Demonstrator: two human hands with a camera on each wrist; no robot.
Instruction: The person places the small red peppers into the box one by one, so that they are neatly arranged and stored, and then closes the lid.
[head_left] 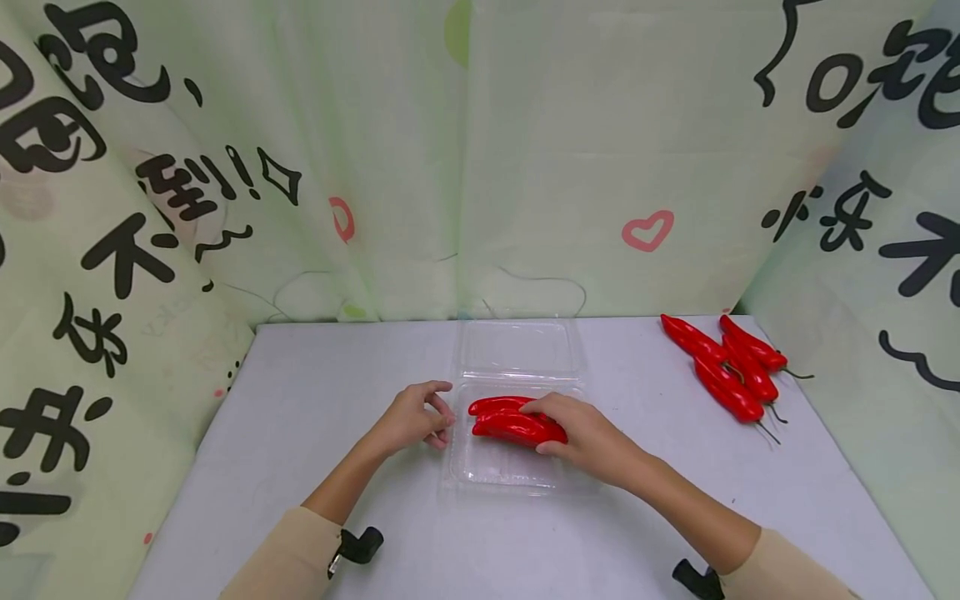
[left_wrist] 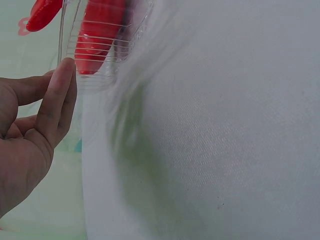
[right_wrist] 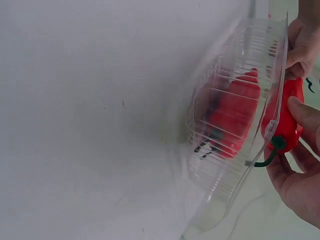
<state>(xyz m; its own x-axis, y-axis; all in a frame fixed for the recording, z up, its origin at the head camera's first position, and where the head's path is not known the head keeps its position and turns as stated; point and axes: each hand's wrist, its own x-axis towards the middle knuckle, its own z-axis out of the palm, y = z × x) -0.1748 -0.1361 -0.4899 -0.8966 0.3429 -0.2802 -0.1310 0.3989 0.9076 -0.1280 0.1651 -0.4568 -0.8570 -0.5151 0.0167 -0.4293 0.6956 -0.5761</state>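
Observation:
A clear plastic clamshell box [head_left: 506, 471] stands on the table with its lid [head_left: 517, 346] folded back. My right hand [head_left: 573, 433] grips a glossy red chili pepper [head_left: 513, 428] near its stem end; the right wrist view shows this pepper [right_wrist: 287, 117] above the box rim, its green stem hanging by the edge. Another red pepper [right_wrist: 235, 115] lies inside, seen through the ribbed wall. At the box's left side is my left hand [head_left: 416, 417], its fingers loosely bent and holding nothing. In the left wrist view a fingertip [left_wrist: 64, 70] is right at the rim.
Several red peppers [head_left: 727, 383] with thin stems lie in a group at the table's back right. A white cloth covers the table [head_left: 330, 417]. Pale green curtains [head_left: 525, 167] with black lettering hang behind and on both sides.

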